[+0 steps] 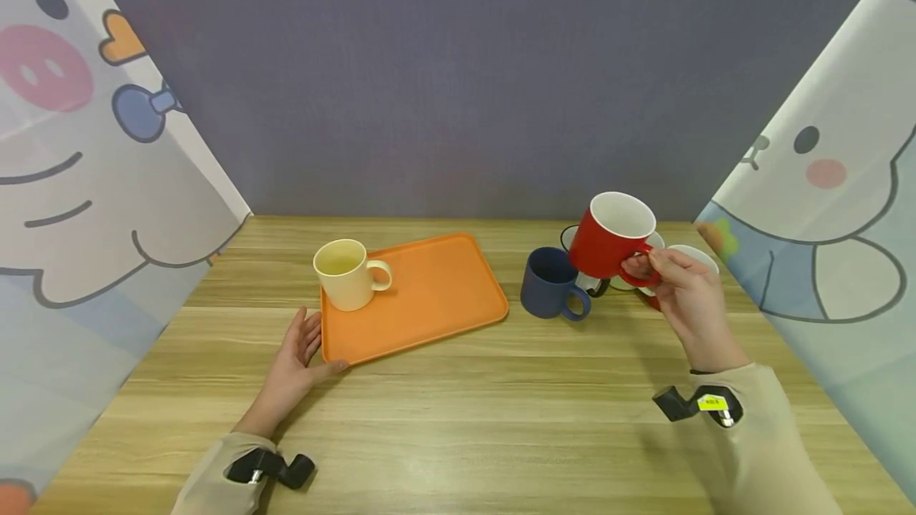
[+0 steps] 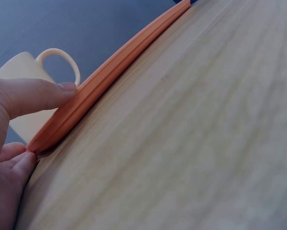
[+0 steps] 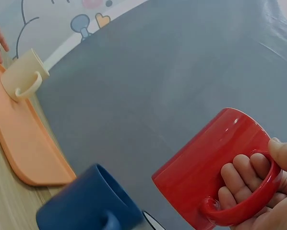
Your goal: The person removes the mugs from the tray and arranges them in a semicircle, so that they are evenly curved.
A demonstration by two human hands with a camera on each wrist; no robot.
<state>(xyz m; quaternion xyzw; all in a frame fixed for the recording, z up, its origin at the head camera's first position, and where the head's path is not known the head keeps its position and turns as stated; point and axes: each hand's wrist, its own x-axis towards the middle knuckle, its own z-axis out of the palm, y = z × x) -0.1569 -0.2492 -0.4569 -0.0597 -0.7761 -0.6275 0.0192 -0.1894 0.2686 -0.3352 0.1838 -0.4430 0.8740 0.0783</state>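
Note:
My right hand point(image 1: 688, 286) grips a red mug point(image 1: 604, 246) by its handle, fingers curled through the loop. The mug is held up over the other mugs, its white inside showing. At the front left corner of an orange tray point(image 1: 438, 284), my left hand point(image 1: 295, 362) holds the rim between thumb and fingers. A cream mug point(image 1: 347, 286) stands upright on the tray's left end, handle to the right; in the left wrist view its handle point(image 2: 62, 51) rises beyond my thumb. Right of the tray stands a navy blue mug point(image 1: 544, 291), just left of the red one.
Behind and below the red mug stand several more mugs, partly hidden, including a white mug point(image 1: 697, 256) at the far right. Wooden tabletop point(image 1: 458, 427) extends in front. A grey wall point(image 1: 458, 102) rises at the back, with cartoon-printed sheets point(image 1: 809, 205) on both sides.

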